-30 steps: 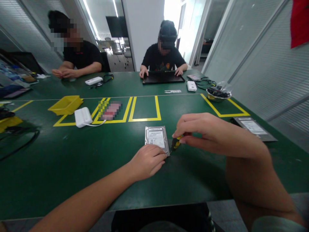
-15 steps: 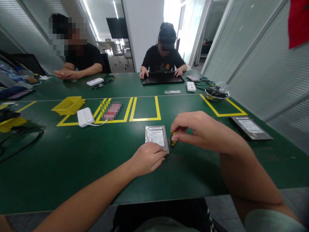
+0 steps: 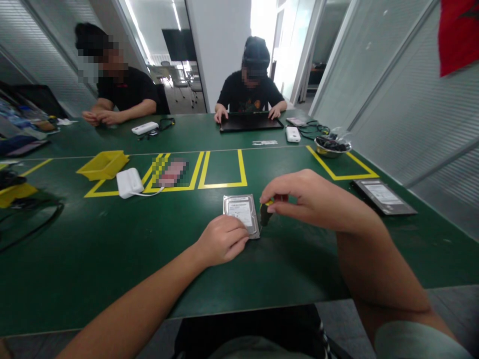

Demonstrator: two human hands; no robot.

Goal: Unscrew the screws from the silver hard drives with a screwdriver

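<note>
My right hand's [image 3: 307,199] grip pinches a yellow-handled screwdriver [image 3: 265,213] upright at the hard drive's [image 3: 241,214] four-o'clock corner — left hand [image 3: 220,242] presses flat at six o'clock.

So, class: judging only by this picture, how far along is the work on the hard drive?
Done: nothing visibly; the hard drive looks closed, label up. In hand: the left hand steadies its near edge, while the right hand holds a screwdriver at its right edge. Left: any opening; no loose screws or cover show.
</note>
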